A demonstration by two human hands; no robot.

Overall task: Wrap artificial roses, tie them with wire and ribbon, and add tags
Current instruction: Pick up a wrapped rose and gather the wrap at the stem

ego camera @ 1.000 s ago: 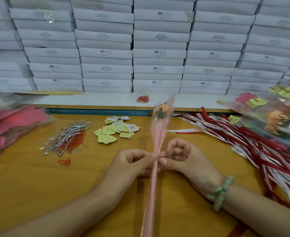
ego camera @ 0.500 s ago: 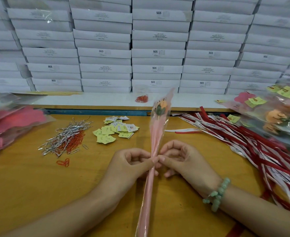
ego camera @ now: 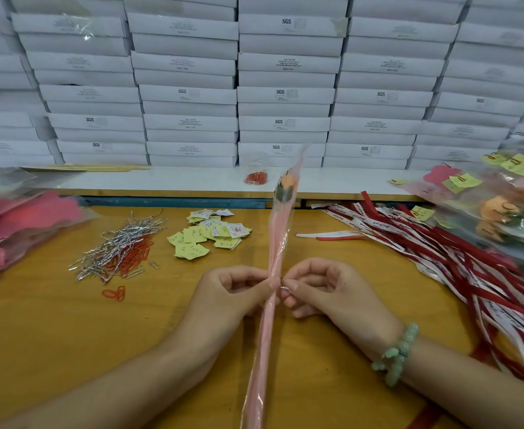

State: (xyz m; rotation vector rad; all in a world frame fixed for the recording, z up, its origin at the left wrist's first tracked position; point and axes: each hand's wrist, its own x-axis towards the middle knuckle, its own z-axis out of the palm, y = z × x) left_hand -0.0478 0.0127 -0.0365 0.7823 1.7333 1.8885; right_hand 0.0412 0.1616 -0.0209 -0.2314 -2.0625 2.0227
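At centre we find the left hand (ego camera: 226,292) pinching the wrapped rose (ego camera: 277,243), the right hand (ego camera: 325,289) clamped on the wire (ego camera: 283,286). Risk: a slack twist, and the wire slips off.

Both hands meet over the bench (ego camera: 53,342): the left hand (ego camera: 226,295) pinches the wrapped rose (ego camera: 277,243) at its stem, and the right hand (ego camera: 325,289) pinches a silver wire (ego camera: 283,286) against it. Wire ties (ego camera: 121,243) lie beyond the left hand, tags (ego camera: 208,235) between, ribbons (ego camera: 440,252) beside the right hand.
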